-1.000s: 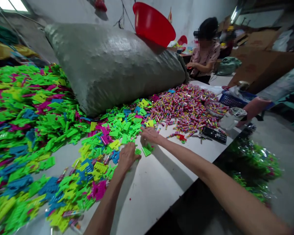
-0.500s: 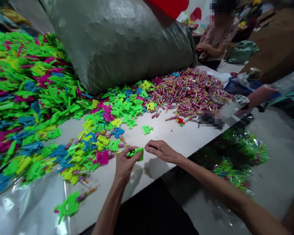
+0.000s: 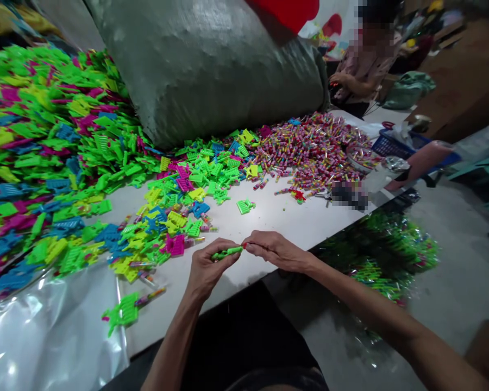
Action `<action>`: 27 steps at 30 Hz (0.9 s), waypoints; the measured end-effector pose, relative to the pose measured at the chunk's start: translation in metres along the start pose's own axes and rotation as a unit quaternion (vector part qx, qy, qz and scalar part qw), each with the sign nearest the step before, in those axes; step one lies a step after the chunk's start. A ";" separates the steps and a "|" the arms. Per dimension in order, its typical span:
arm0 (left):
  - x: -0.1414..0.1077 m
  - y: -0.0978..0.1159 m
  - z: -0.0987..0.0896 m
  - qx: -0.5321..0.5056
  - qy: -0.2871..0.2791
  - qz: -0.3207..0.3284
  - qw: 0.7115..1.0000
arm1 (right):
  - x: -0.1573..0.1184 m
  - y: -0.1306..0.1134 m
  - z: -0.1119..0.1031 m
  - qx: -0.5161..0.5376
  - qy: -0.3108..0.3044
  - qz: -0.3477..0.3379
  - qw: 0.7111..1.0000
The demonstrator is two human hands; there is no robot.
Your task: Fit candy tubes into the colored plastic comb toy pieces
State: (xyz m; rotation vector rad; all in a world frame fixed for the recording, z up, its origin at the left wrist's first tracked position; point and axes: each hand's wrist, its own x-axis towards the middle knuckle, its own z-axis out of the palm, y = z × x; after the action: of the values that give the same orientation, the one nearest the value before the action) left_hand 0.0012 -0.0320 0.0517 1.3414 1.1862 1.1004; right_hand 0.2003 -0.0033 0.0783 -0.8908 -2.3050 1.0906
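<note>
Low over the table's near edge, my left hand (image 3: 207, 267) is closed around a small green plastic toy piece (image 3: 227, 253). Thumb and fingers of my right hand (image 3: 275, 251) pinch a tiny red part (image 3: 244, 246) right at the green piece's end; whether the two are joined I cannot tell. Beyond my hands lies a single green toy piece (image 3: 244, 206). To the left, a magenta piece (image 3: 175, 245) sits among mixed toy pieces, and a green one with a candy-coloured tube attached (image 3: 124, 312) lies nearer to me.
A huge heap of coloured toy pieces (image 3: 44, 136) fills the left. A grey sack (image 3: 228, 70) rests behind, with a pile of wrapped tubes (image 3: 309, 146) beside it. Blue basket (image 3: 391, 142) at right; bagged pieces (image 3: 383, 255) below the table; another person (image 3: 361, 81) sits behind.
My right hand has closed the small gap to my left hand, and the red part now meets the green toy piece, which has turned edge-on. The view has shifted slightly.
</note>
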 end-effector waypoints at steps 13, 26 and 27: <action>-0.013 0.006 -0.001 -0.080 -0.078 0.025 0.993 | -0.019 -0.015 0.009 -0.082 -0.029 -0.015 0.996; -0.016 -0.025 0.015 -0.181 -0.037 -0.212 0.960 | -0.026 0.017 0.037 -0.006 -0.098 0.060 0.993; -0.016 -0.027 0.018 -0.190 -0.008 -0.227 0.955 | -0.025 0.017 0.036 -0.040 -0.096 0.069 0.992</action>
State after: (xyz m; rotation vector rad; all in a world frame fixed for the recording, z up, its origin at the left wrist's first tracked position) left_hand 0.0145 -0.0490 0.0233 0.7332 1.1268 0.9177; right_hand 0.2013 -0.0316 0.0408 -1.0290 -2.4901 1.1937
